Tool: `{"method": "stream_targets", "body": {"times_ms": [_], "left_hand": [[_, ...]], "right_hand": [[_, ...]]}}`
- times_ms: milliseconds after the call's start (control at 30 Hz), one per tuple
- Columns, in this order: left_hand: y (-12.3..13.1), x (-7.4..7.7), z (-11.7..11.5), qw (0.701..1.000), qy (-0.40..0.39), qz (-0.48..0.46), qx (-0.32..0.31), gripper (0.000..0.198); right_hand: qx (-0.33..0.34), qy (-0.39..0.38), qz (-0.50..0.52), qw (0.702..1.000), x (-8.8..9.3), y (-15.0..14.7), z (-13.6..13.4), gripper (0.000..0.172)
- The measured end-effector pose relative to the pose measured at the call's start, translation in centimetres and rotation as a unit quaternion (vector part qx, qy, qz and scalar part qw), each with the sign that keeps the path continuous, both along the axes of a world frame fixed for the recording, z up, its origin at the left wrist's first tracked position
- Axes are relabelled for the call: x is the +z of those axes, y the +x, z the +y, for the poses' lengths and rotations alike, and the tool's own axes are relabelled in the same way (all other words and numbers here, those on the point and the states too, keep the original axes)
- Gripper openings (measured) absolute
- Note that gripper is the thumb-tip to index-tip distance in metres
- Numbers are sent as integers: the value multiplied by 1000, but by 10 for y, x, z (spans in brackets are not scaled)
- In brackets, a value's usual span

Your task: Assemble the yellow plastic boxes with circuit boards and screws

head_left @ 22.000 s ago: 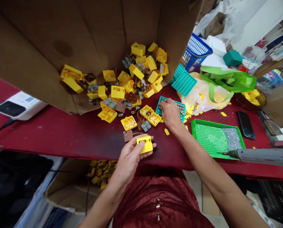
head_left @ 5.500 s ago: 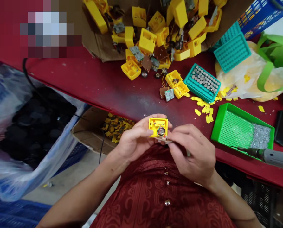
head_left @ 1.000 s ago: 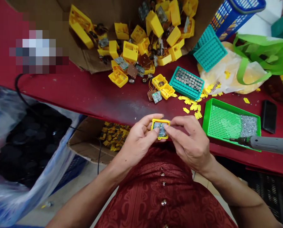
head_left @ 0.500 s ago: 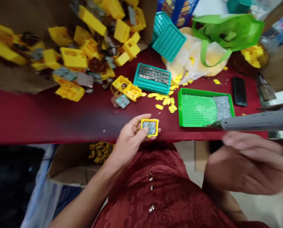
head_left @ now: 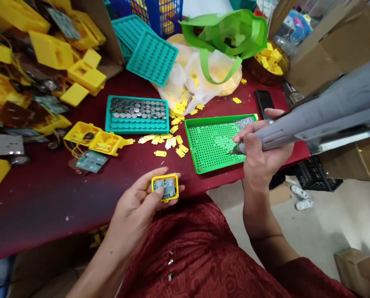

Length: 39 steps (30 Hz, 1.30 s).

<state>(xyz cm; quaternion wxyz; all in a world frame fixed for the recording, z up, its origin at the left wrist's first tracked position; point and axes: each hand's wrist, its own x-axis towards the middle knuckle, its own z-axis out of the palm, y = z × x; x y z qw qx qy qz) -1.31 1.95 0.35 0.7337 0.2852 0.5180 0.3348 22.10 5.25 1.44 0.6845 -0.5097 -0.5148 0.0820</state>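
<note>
My left hand (head_left: 141,198) is closed round a small yellow plastic case (head_left: 174,182) with a circuit board (head_left: 170,187) inside, its thumb pressing on the board. My right hand (head_left: 262,153) grips a grey electric screwdriver (head_left: 299,124), its fingers wrapped round the front of the body. The screwdriver's tip (head_left: 234,150) points down over a green perforated tray (head_left: 209,167). Small metal screws (head_left: 244,122) lie heaped at that tray's far right end.
A teal tray (head_left: 138,126) holds rows of coin-like metal discs. Loose yellow tabs (head_left: 169,142) lie beside it. Opened yellow cases (head_left: 102,140) with a wired board (head_left: 93,161) sit left. A black phone (head_left: 264,100) and a green bag (head_left: 225,31) are farther back.
The view has turned to the right. My right hand has moved from beside the table onto the screwdriver and now grips it, its tip over the green tray. My left hand still holds the case.
</note>
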Motion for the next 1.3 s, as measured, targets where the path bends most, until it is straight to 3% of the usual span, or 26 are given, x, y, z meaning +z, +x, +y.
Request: {"method": "stream_targets", "body": {"times_ms": [133,233,333,433,633,800,1300], "left_hand": [[5,0,3,1000,-3,-12,6,43],[8,1,5,1000,-5,-18,6,40],[10,0,6,1000,-7,-22,11,39],[9,-1,8,1000,-8,-25,13,37],[6,2,10,1000,-12,-25,9,37],[6,3,12,1000,-10,-21,14,38],[7,7,14,1000,-12,-11,13,37]], "right_hand": [[-36,19,31,999,-2,0,25,40],[-4,28,28,999,-12,0,41,50],[25,42,36,998,-23,-2,49,45],[43,60,53,996,-28,-5,51,33],[27,26,29,999,-27,-6,52,36],[61,53,62,995,-28,-5,52,30],[30,10,41,999,-28,-7,50,41]]}}
